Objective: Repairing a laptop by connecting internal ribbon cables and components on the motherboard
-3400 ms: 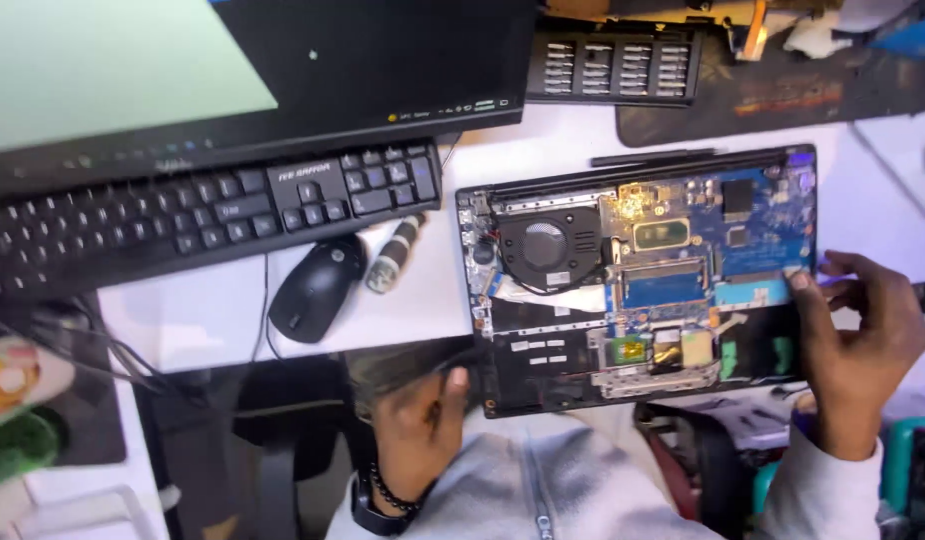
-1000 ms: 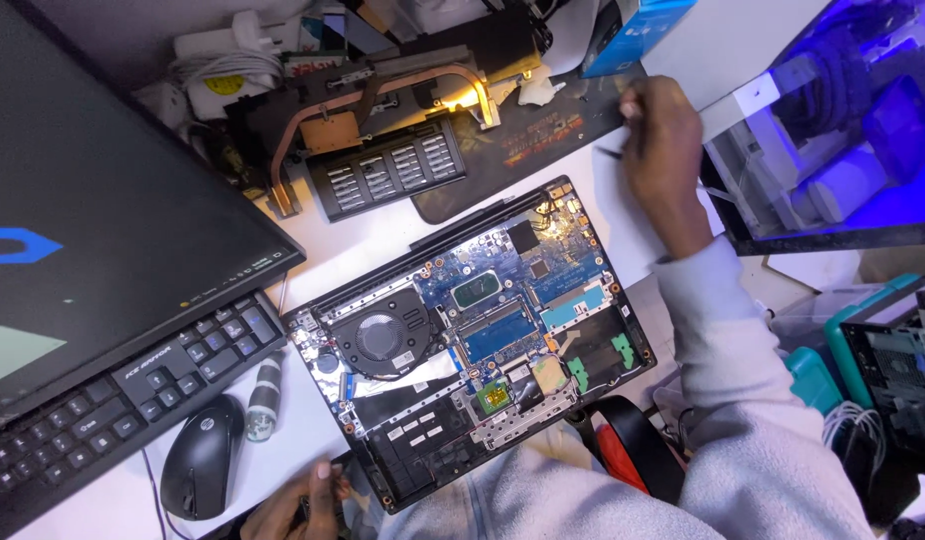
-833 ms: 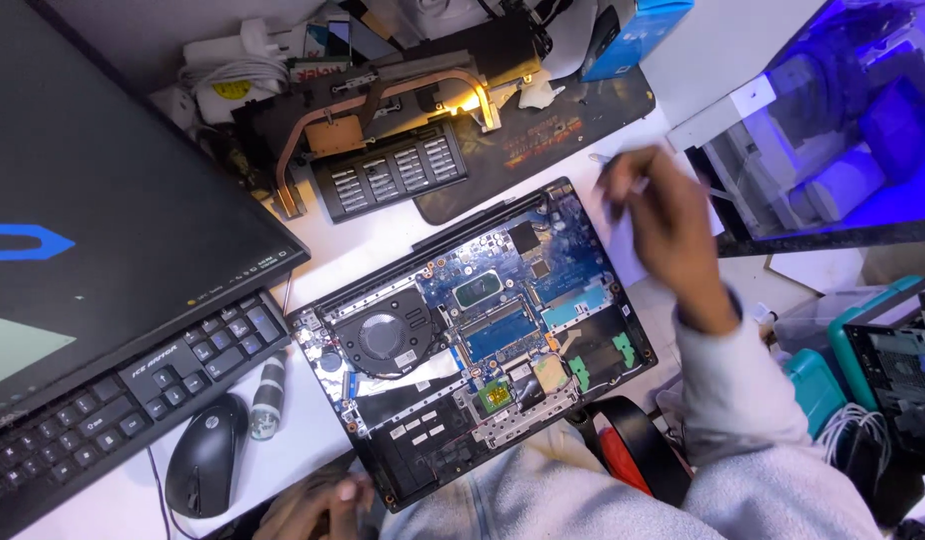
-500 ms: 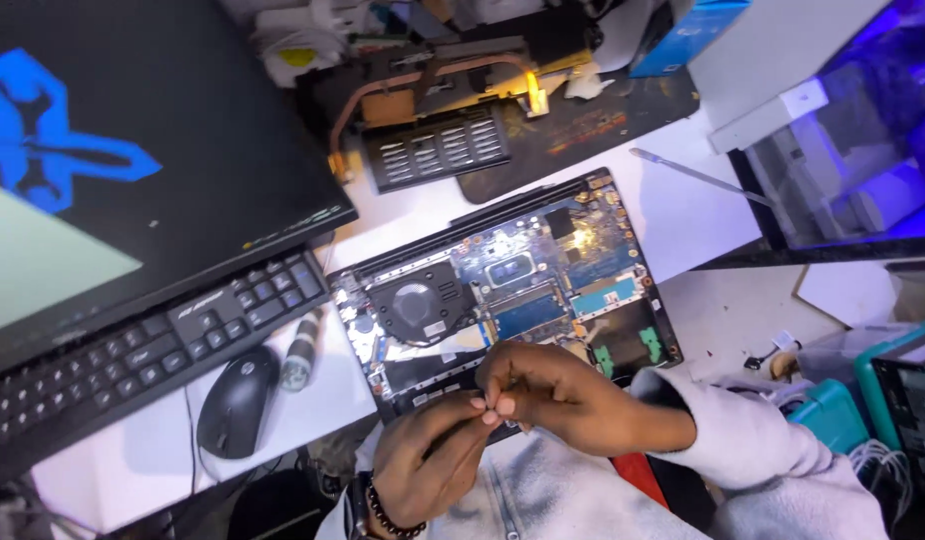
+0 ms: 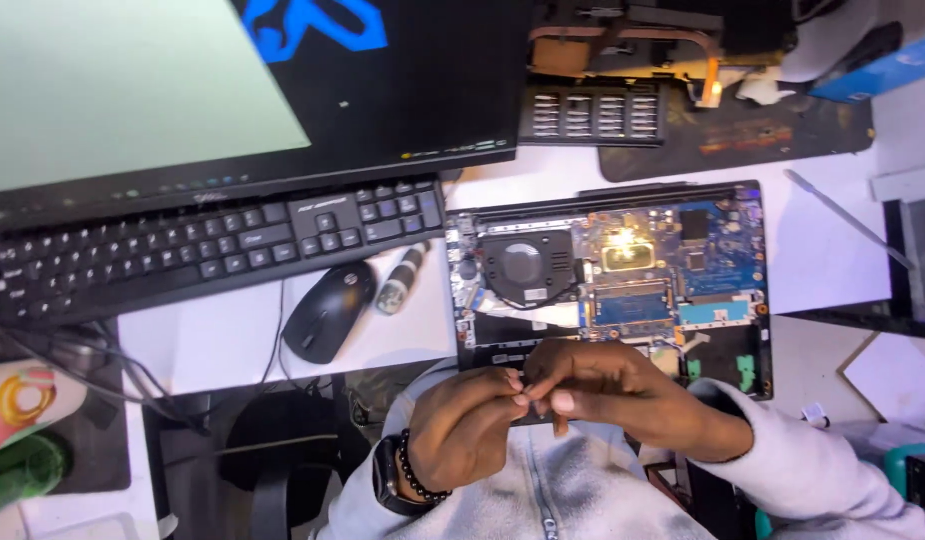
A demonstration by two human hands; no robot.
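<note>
Two bare hands meet at the lower centre of the frame, just in front of one opened laptop (image 5: pixel 623 270) lying base-up on a white desk (image 5: pixel 833 250). The left hand (image 5: pixel 463 430), with a beaded bracelet and a watch at its wrist, curls its fingertips toward the right hand (image 5: pixel 603 390). The right hand's thumb and forefinger are pinched together against the left fingertips; something very small may be held between them, but the view is too blurred to tell what.

Inside the laptop, one round black fan (image 5: pixel 528 265) sits at the left and one blue circuit board (image 5: pixel 683 260) fills the right. To the left of the laptop lie one black mouse (image 5: pixel 330 310) and one small silver cylindrical tool (image 5: pixel 401 280). One black keyboard (image 5: pixel 213 250) runs across the left middle, under one large monitor (image 5: pixel 233 90) in the upper left. One thin metal pry tool (image 5: pixel 838 215) lies at the right, well apart from both hands.
</note>
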